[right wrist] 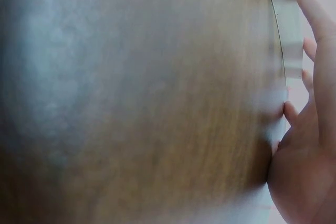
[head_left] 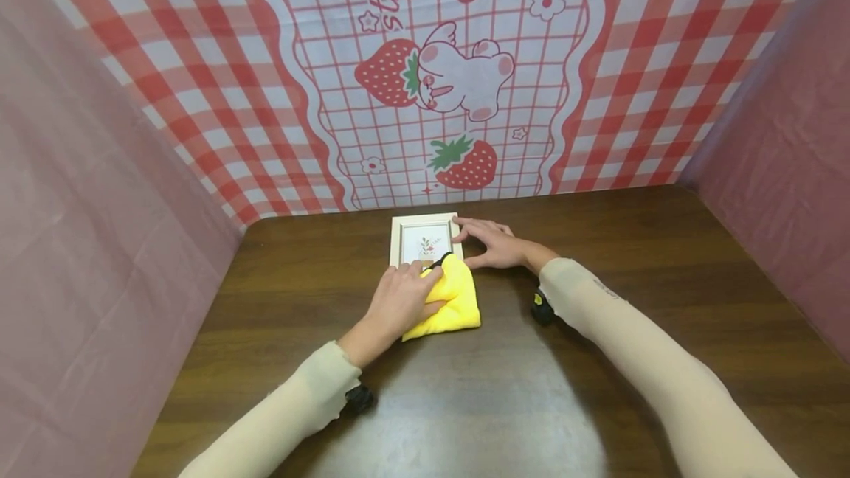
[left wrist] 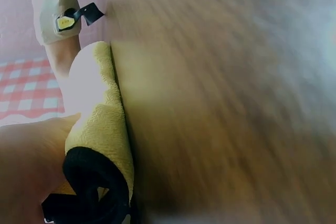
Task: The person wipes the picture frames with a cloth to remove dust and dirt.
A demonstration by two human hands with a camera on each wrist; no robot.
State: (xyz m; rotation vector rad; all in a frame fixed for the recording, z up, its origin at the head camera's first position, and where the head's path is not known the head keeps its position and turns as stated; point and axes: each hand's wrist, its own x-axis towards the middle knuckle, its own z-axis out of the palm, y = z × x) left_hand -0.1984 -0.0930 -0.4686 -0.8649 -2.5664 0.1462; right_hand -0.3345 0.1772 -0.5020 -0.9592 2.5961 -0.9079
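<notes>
A cream-white picture frame (head_left: pixel 396 242) with a small plant print lies on the table near its back edge. My left hand (head_left: pixel 400 299) holds a yellow cloth (head_left: pixel 458 299) with black edging over the frame's lower part, hiding its bottom edge. In the left wrist view, the folded cloth (left wrist: pixel 102 129) bulges beneath the hand. My right hand (head_left: pixel 494 242) rests against the frame's right side, fingertips near the upper corner and thumb lower down by the cloth. The right wrist view shows its spread fingers (right wrist: pixel 312 11) along the frame's pale side (right wrist: pixel 289 24).
The dark wooden table (head_left: pixel 299 301) extends around both arms. Behind it hangs a red-and-white checked cloth (head_left: pixel 219 94) with strawberry prints. Pink drapes (head_left: pixel 86 205) close off both sides. Black wrist devices (head_left: pixel 542 307) sit at the sleeve cuffs.
</notes>
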